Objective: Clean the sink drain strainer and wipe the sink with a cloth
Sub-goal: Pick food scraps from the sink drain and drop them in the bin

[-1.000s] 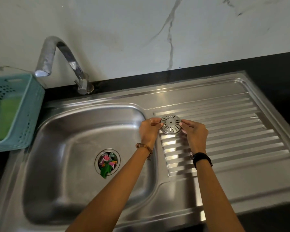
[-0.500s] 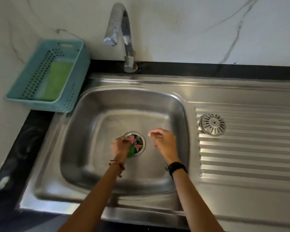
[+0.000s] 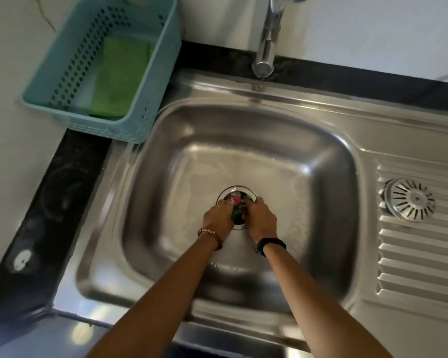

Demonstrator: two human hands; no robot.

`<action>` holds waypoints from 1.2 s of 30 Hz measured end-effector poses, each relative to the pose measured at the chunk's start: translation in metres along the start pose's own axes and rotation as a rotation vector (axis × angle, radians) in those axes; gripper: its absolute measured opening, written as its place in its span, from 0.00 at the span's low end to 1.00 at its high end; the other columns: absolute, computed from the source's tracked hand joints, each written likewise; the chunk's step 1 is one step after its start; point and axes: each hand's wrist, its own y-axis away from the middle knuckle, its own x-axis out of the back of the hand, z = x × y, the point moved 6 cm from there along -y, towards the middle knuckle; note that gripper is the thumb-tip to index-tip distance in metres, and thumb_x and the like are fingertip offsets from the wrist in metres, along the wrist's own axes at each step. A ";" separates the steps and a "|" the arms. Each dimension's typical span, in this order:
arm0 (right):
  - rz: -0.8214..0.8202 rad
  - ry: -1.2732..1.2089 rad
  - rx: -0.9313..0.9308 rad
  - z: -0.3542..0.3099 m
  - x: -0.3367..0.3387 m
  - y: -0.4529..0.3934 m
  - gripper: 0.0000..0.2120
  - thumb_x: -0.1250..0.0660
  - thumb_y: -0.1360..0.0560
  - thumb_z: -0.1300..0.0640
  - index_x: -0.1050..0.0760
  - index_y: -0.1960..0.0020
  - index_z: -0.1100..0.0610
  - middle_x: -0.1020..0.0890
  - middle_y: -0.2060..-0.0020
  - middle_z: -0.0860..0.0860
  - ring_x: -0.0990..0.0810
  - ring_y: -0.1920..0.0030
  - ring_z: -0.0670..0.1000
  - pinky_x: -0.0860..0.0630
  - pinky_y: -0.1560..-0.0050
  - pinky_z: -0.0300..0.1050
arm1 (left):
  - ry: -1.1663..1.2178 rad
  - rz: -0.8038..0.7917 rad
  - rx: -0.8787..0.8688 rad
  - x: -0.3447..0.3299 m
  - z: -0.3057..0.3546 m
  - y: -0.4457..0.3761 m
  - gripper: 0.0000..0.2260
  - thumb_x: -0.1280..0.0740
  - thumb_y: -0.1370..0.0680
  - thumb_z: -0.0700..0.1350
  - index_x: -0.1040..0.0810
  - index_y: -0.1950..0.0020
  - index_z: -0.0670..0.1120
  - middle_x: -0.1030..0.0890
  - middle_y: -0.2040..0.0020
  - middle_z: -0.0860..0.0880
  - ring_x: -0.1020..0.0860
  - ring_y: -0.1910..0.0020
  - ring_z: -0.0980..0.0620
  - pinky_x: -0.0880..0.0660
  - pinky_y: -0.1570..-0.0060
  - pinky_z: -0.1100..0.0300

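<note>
The round metal strainer lid (image 3: 409, 201) lies on the ribbed drainboard at the right, apart from both hands. In the steel sink basin (image 3: 186, 177) the open drain (image 3: 237, 193) holds pink and green scraps (image 3: 236, 200). My left hand (image 3: 217, 215) and my right hand (image 3: 260, 218) meet over the drain, fingers closed around the scraps from both sides. The hands hide most of the drain hole. A green cloth (image 3: 119, 78) lies folded in the teal basket at the back left.
The teal perforated basket (image 3: 153, 109) stands on the black counter (image 3: 49, 202) left of the sink. The chrome tap (image 3: 268, 42) rises behind the basin at the wall. The ribbed drainboard (image 3: 419, 267) stretches to the right.
Both hands left the strainer lid on the drainboard and went down into the basin. They have now closed together on the scraps in the drain. The view has shifted left and closer.
</note>
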 end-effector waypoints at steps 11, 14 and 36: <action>0.285 -0.574 -0.157 0.009 0.045 0.042 0.09 0.35 0.24 0.58 0.19 0.48 0.59 0.20 0.51 0.57 0.23 0.56 0.51 0.30 0.62 0.34 | 0.376 0.142 0.086 0.044 -0.009 0.036 0.09 0.34 0.27 0.39 0.21 0.48 0.47 0.17 0.51 0.43 0.19 0.52 0.43 0.27 0.58 0.59; 0.310 -0.845 -0.188 0.006 0.062 0.065 0.06 0.33 0.26 0.60 0.19 0.52 0.57 0.18 0.60 0.53 0.21 0.62 0.49 0.22 0.60 0.44 | 0.475 0.163 0.124 0.064 -0.018 0.068 0.06 0.33 0.27 0.40 0.21 0.52 0.47 0.16 0.55 0.43 0.19 0.53 0.45 0.26 0.57 0.58; -0.683 -0.464 0.665 -0.222 -0.177 0.367 0.12 0.28 0.30 0.59 0.30 0.65 0.49 0.21 0.68 0.46 0.23 0.67 0.49 0.26 0.66 0.42 | 1.578 1.043 1.070 -0.146 -0.234 0.530 0.05 0.35 0.26 0.37 0.22 0.57 0.46 0.17 0.62 0.44 0.20 0.69 0.52 0.24 0.65 0.61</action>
